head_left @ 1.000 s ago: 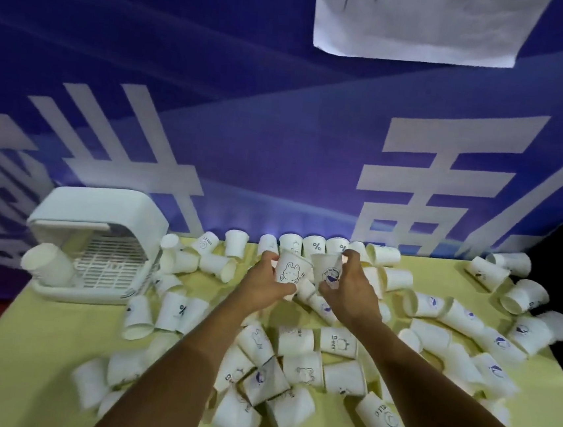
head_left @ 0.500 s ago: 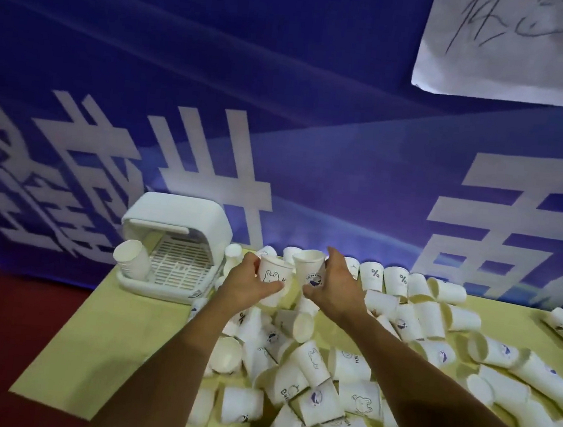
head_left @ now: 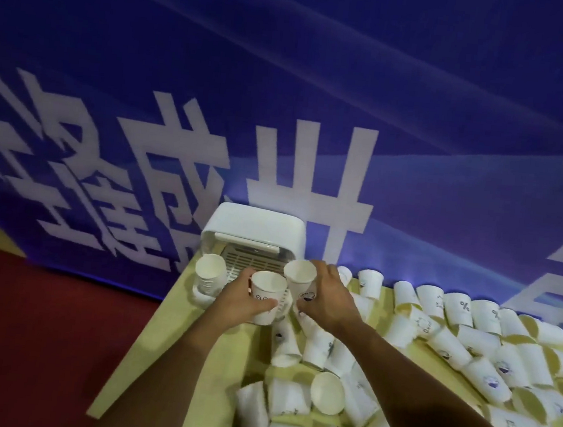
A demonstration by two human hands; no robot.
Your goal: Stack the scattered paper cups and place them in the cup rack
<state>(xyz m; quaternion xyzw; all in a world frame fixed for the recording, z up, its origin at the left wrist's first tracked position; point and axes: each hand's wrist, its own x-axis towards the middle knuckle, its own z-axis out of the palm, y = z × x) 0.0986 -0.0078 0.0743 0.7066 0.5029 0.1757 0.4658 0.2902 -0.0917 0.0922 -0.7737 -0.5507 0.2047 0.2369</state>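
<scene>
Matt paper, smooth plastic.
The paper cups (head_left: 481, 341) look matt; the cup rack (head_left: 255, 224) is smooth, faintly glossy plastic; the banner (head_left: 320, 79) shows a soft sheen.

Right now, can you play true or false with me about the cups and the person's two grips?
1. The left grip holds a paper cup, mouth up. True.
2. The right grip is empty. False: it holds a second cup.
3. The two held cups are already nested. False: they are side by side.
4. A stack of cups stands at the left edge of the white cup rack. True.
5. Every loose cup on the table stands upright. False: most lie on their sides.
</scene>
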